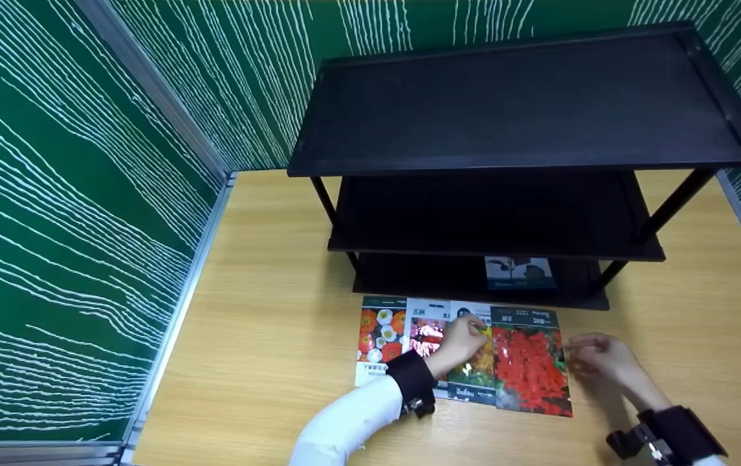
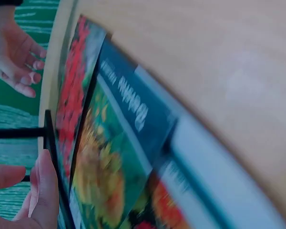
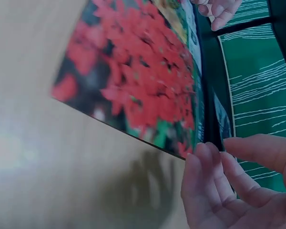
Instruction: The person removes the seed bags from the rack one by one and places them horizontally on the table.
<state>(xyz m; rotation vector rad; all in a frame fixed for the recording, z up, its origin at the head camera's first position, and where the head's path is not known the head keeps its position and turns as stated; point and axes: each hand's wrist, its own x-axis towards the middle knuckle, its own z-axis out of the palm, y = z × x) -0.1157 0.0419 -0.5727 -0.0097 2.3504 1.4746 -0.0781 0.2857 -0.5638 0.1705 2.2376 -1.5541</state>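
Observation:
Several flower seed packets lie overlapping in a row on the table. Rightmost is the packet with red flowers [image 1: 529,362]. Beside it lies the yellow-flower packet [image 1: 479,369], then a pink-flower packet [image 1: 425,330] and one with orange and white blooms [image 1: 380,336]. Over the yellow-flower packet hovers my left hand [image 1: 461,340], fingers loosely bent and holding nothing; its thumb and fingers [image 2: 46,188] show in the left wrist view. My right hand [image 1: 603,356] is at the red-flower packet's right edge. Its fingertips [image 3: 193,167] come near that packet's corner; contact is unclear.
Behind the packets stands a black three-tier shelf [image 1: 525,110]. Another packet [image 1: 519,273] lies on its bottom tier. Green panels with white streaks [image 1: 53,194] enclose the wooden table [image 1: 260,323] at the left and back.

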